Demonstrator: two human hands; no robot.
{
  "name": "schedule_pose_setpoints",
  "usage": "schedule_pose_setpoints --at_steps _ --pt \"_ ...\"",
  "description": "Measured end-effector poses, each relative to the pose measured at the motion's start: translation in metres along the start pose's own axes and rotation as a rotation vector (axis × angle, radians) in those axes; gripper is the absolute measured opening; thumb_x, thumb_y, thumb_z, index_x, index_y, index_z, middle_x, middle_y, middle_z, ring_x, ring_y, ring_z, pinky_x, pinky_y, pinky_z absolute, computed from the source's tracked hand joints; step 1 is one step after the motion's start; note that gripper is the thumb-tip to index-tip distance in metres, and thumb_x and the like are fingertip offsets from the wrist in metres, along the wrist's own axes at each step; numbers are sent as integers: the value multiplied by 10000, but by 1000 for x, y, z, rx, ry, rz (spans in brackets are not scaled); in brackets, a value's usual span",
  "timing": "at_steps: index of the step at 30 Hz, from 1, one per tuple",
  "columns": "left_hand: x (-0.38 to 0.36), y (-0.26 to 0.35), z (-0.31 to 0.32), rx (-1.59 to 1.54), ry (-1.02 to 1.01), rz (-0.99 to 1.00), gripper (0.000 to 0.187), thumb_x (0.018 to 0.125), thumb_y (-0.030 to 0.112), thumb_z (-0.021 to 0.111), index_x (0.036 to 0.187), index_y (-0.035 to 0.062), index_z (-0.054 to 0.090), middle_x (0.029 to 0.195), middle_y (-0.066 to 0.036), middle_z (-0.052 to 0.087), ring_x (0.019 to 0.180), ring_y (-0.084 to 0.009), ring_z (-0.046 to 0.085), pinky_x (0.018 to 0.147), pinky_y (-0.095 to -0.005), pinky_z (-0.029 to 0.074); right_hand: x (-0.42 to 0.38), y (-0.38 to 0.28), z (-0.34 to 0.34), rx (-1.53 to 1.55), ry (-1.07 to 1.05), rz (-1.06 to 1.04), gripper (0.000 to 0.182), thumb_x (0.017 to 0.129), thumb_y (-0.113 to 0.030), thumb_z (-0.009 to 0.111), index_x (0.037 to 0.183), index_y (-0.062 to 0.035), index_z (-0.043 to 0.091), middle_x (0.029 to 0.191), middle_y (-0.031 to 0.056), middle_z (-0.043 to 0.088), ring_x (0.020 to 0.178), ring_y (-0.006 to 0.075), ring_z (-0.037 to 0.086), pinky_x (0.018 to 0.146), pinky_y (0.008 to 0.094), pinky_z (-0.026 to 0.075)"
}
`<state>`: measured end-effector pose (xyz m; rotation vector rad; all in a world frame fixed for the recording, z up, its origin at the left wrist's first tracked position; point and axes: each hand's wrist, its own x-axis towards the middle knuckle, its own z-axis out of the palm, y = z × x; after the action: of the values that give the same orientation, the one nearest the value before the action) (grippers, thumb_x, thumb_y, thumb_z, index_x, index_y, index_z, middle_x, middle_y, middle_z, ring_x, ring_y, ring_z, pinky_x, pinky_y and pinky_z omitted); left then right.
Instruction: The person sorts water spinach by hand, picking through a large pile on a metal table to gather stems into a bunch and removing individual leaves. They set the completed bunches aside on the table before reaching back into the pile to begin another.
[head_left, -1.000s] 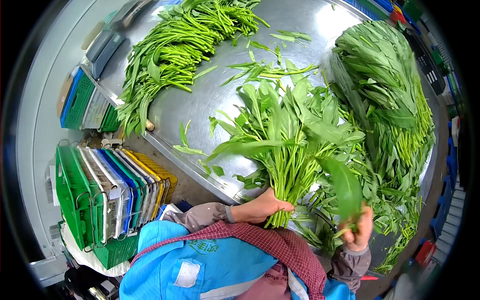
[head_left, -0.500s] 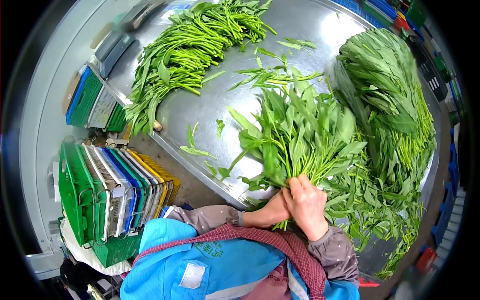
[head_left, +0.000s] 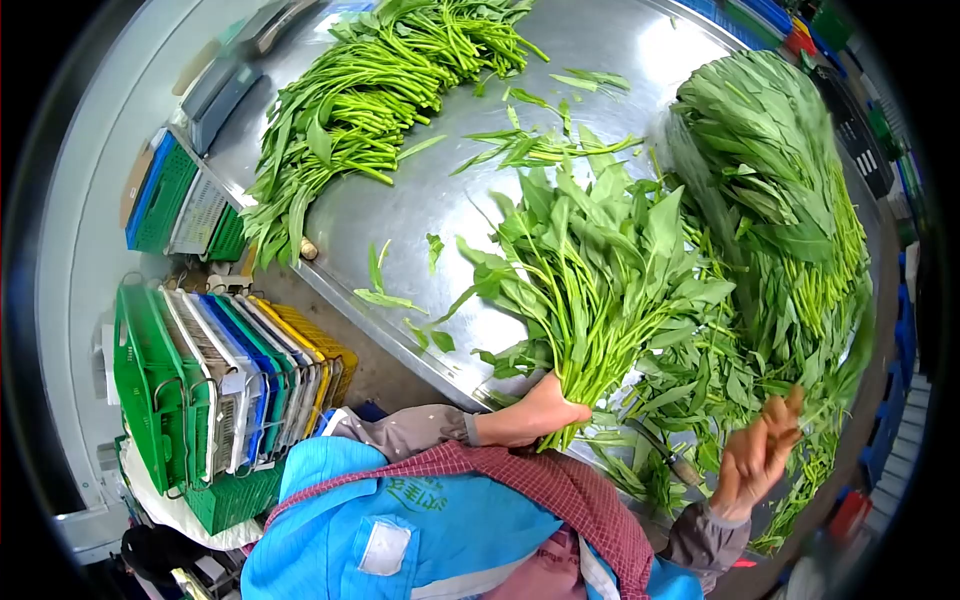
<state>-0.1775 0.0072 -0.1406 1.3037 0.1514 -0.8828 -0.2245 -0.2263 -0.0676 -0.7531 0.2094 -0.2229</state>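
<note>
My left hand [head_left: 548, 408] is closed round the lower stems of a bunch of water spinach [head_left: 590, 290], its leaves fanned out over the table. The cut stem ends poke out below my fist. Off to the right, my right hand [head_left: 757, 455] is raised over loose greens, its slightly blurred fingers bent and partly spread, with nothing plainly held. Between the hands, a curved blade with a wooden handle [head_left: 686, 471] lies among scattered leaves and trimmings [head_left: 690, 400].
A large heap of water spinach [head_left: 770, 190] stands at the right of the metal table [head_left: 385, 225]. Sorted bunches [head_left: 375, 110] lie in a row at the back left. Stacked plastic crates [head_left: 235, 375] stand beyond the table's left edge.
My right hand has left the bunch and swung to the right over the loose greens. The bunch stays in my left hand, its stems now uncovered; the wooden handle has come into view.
</note>
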Motion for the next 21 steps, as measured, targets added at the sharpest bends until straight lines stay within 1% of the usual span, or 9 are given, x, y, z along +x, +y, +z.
schedule_pose_setpoints --at_steps 3,5,7,8,11,13,17,19,21 --pt "4 4 2 269 27 117 378 682 65 553 1046 -9 484 922 -110 546 787 -157 518 707 -289 433 6 39 14 -775 29 371 613 766 -205 583 1255 -4 272 1056 158 528 719 141 579 544 232 479" --pt "18 -15 -3 507 141 453 404 675 105 555 1057 -1 478 945 -145 548 808 -218 545 707 -319 435 -9 82 16 -939 -182 371 659 681 -117 617 1239 29 297 1222 183 403 988 175 502 685 244 473" --pt "14 11 -5 762 169 305 405 678 137 565 1053 12 479 959 -177 537 841 -296 549 710 -354 437 1 99 54 -1130 -316 78 600 658 -132 619 1176 40 369 1149 175 464 1047 208 456 709 246 453" --pt "16 14 -14 867 137 665 402 690 175 588 1038 10 475 944 -201 528 846 -334 540 703 -376 439 10 105 64 -1117 -305 100 606 668 -119 635 1182 35 355 1128 169 481 988 212 493 715 273 449" --pt "5 42 -10 1100 277 485 546 670 146 611 1116 -43 360 919 -223 503 885 -366 509 726 -428 413 27 92 102 -831 -92 410 400 833 -219 521 1134 28 431 1108 137 498 960 171 496 798 305 417" --pt "-3 47 -13 970 249 443 679 669 165 646 1203 -43 282 990 -224 491 946 -332 504 781 -399 406 25 136 55 -418 -31 267 382 878 -265 439 1151 2 432 1121 117 500 940 185 517 779 294 430" --pt "0 -6 -39 631 43 472 852 754 275 632 1315 -2 53 1107 -191 436 1005 -274 485 811 -347 421 11 161 -7 84 176 849 461 886 -415 324 1141 -50 448 1097 124 526 959 246 536 821 389 438" --pt "-8 5 -34 -125 -17 -135 778 806 274 579 1318 39 43 1124 -185 433 1030 -230 470 829 -347 418 2 156 -7 24 271 853 540 872 -495 286 1129 -52 457 1079 128 539 933 243 545 785 376 451" --pt "-9 -2 -39 -190 -23 -160 722 833 271 547 1312 69 46 1120 -175 444 997 -206 501 802 -350 441 -4 146 -2 4 356 782 588 859 -544 273 1127 -54 458 1078 124 539 907 228 543 739 360 451"
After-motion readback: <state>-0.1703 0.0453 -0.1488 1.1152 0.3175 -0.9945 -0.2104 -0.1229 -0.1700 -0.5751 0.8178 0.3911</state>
